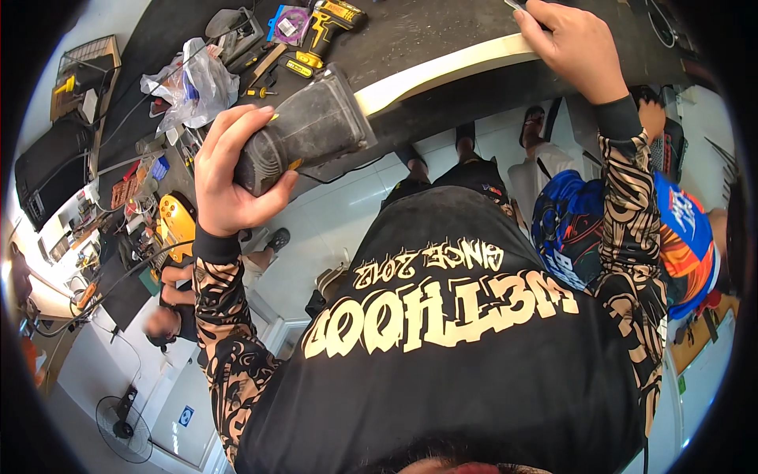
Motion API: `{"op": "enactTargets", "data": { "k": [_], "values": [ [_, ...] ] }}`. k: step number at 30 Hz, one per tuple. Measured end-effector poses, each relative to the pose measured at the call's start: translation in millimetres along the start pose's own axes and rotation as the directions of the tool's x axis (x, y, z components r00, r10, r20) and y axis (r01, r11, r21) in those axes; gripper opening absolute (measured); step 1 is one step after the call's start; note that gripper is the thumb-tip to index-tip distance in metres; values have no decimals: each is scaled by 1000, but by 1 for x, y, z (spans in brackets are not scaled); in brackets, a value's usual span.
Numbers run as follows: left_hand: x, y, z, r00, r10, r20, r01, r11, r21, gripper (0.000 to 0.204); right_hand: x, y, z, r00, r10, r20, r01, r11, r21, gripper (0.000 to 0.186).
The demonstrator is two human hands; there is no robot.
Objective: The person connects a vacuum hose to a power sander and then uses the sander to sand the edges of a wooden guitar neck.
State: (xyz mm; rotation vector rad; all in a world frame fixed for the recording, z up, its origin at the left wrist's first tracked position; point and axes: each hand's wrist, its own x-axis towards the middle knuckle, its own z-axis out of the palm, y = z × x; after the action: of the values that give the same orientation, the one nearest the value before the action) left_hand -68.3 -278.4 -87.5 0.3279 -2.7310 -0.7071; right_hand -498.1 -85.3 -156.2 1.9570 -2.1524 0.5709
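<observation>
My left hand (237, 170) is closed around the rounded end of a dusty black power tool (312, 126), its kind not clear. The tool's wide, flat end meets a long, pale wooden strip (442, 71), slightly curved, along the near edge of the dark workbench (442, 20). Over the strip's far right end lies my right hand (580, 51), with fingers curled. A thin grey metal piece (513, 5) juts out between its thumb and forefinger; the rest is cut off by the picture's top edge. Whether this hand also grips the wood is hidden.
A yellow-black cordless drill (328, 31), a clear plastic bag (193, 83) and small tools lie on the bench's left part. Further left are a yellow guitar body (177, 225) and cluttered shelves. A person in a blue-orange shirt (683, 237) is close on the right; another person (170, 312) is at left.
</observation>
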Motion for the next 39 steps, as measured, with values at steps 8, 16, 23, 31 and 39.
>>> {"op": "enactTargets", "data": {
  "k": [8, 16, 23, 31, 39],
  "values": [
    [-23, -11, 7, 998, 5, -69, -7, 1000, -24, 75, 0, 4, -4, 999, -26, -39, 26, 1000, -10, 29],
    [45, 53, 5, 994, -69, 82, 62, 995, 80, 71, -2, 7, -7, 1000, -20, -24, 20, 1000, -10, 31],
    [98, 94, 14, 961, -181, 208, 139, 970, 200, 65, -5, 4, -5, 998, -3, -65, 4, 1000, 14, 35],
    [144, 111, 27, 953, -136, 269, 64, 963, 262, 62, -4, -1, -9, 993, 34, -115, -24, 996, 81, 35],
    [167, 119, 32, 944, -152, 293, 62, 953, 296, 62, -4, -3, -3, 957, 97, -273, -45, 980, 192, 35]
  ]
}}
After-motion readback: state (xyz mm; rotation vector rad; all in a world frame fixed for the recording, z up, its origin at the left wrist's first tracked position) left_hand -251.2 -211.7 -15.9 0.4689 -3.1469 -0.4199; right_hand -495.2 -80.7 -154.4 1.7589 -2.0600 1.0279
